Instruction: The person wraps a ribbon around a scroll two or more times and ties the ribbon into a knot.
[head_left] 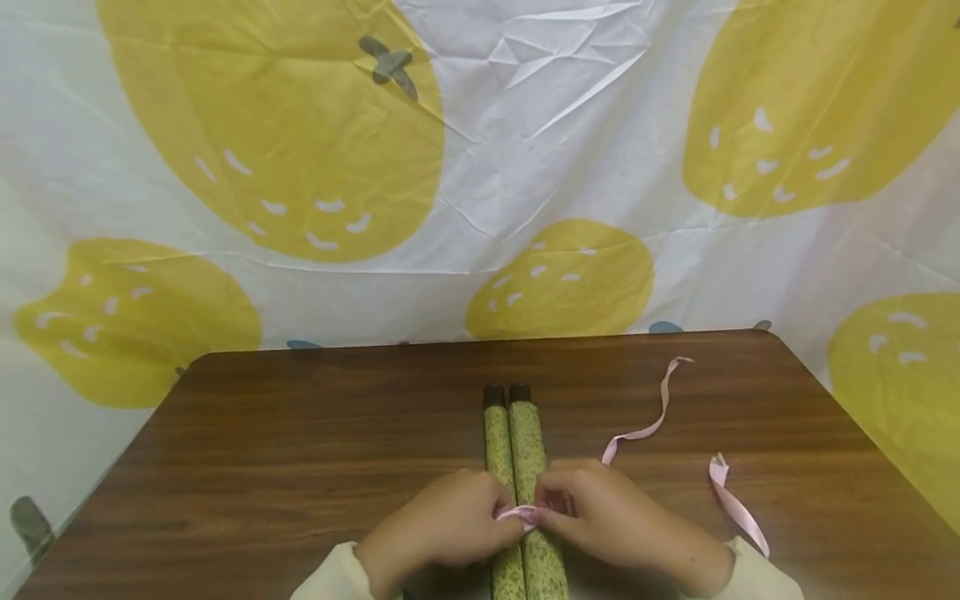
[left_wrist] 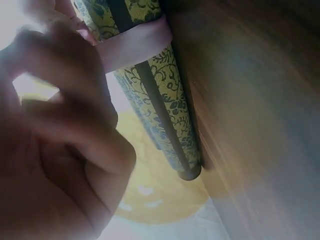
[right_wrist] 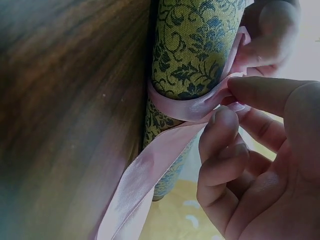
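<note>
Right at the near edge of the brown wooden table point(head_left: 300, 450), two rolls point(head_left: 517, 450) covered in yellow-green patterned fabric lie side by side, touching, their dark end caps pointing away from the person. A pink ribbon point(right_wrist: 192, 107) is wrapped around both rolls near their near end. The left hand point(head_left: 442, 525) and right hand point(head_left: 607, 517) meet on top of the rolls, fingers curled in and pinching the ribbon where it crosses. In the right wrist view the thumb and forefinger grip the ribbon against the fabric, one tail dropping down towards the table. The left wrist view is blurred, so the left hand's grip seems to be a pinch rather than plainly shows as one. Two loose ribbon ends point(head_left: 652, 425) trail over the table on the right.
</note>
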